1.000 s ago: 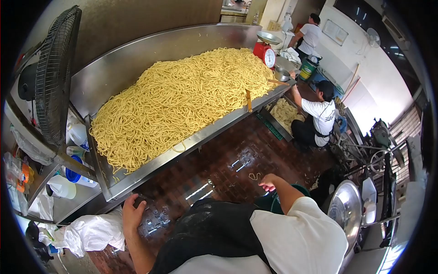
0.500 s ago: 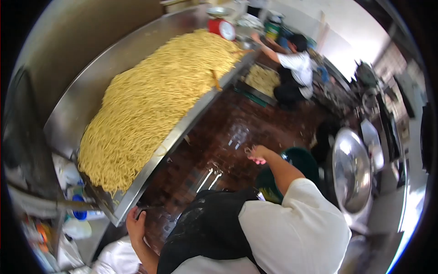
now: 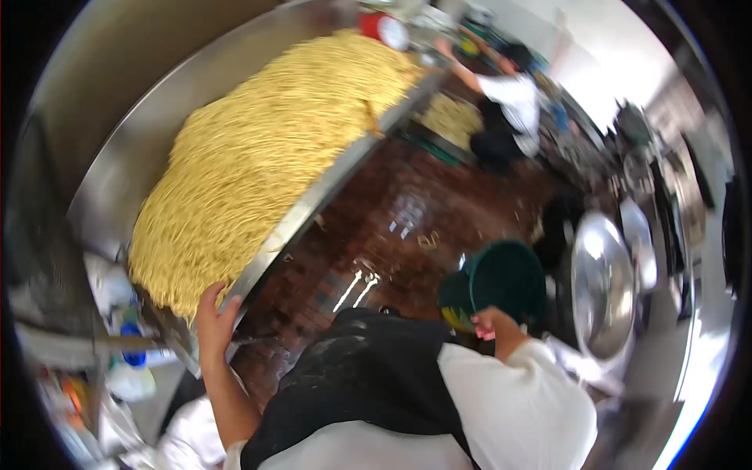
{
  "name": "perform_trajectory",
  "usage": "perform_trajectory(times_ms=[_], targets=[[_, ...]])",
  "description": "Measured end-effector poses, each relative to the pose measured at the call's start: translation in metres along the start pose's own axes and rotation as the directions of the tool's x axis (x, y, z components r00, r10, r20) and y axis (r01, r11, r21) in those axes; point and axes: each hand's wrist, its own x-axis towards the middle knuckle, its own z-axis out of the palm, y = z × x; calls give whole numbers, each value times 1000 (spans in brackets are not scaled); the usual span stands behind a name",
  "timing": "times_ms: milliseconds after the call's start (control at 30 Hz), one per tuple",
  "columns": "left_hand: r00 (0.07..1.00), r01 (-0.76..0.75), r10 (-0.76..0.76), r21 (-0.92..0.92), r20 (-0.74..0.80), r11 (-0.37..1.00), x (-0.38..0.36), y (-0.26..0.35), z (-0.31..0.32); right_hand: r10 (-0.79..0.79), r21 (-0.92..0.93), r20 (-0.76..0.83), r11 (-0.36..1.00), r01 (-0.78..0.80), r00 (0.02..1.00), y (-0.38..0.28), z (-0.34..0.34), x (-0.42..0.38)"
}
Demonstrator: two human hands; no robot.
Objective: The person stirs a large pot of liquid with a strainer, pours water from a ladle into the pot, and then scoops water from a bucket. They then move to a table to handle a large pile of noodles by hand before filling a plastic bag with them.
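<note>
A big mound of yellow noodles [image 3: 258, 157] fills the long steel table [image 3: 294, 223]. At the table's near end, my left hand [image 3: 215, 317] has its fingers apart, the fingertips right at the edge of the noodles and the metal rim. My right hand [image 3: 493, 321] is low at my side, overlapping the near rim of a dark green bucket [image 3: 509, 274]. Its fingers look curled and are smeared by motion. A pale loop of noodle [image 3: 428, 240] lies on the wet red-brown floor [image 3: 368, 211], ahead of the bucket.
A person in a white shirt [image 3: 509, 98] crouches at the far right, near a tray of pale noodles [image 3: 450, 119]. A red scale [image 3: 382, 31] stands at the table's far end. To my right is a large steel bowl [image 3: 601, 286]; bottles and bags lie below left.
My right hand has drawn back from over the floor to beside the bucket. The pale loop near its fingers before now lies on the floor. My left hand has moved up to the noodles' edge.
</note>
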Motion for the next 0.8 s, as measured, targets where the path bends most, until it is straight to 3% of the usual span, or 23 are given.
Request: perform_trajectory(times_ms=[100, 233, 367, 467, 633, 700, 800], targets=[[993, 98, -98, 1, -72, 995, -16, 0, -5, 43, 28, 11, 999, -43, 999, -40, -25, 3], [985, 127, -131, -39, -109, 991, -43, -20, -9, -96, -95, -55, 991, 91, 994, -127, -52, -35], [973, 144, -147, -27, -176, 989, -65, -44, -4, -415, -67, -115, 910, 410, 903, -200, -85, -44], [955, 235, -247, -89, -163, 968, -76, -38, -7, -518, -46, -162, 854, 518, 840, -231, -99, -53], [957, 210, -219, -68, -191, 975, -86, -47, -1, -454, -53, -183, 890, 453, 872, -233, -86, -52], [951, 225, -235, -71, -202, 972, -87, -47, 0, -388, -201, -111, 911, 361, 915, -217, -77, -41], [953, 227, -237, -70, -188, 971, -86, -45, -1, -296, -276, -2, 918, 284, 955, -187, -70, -28]])
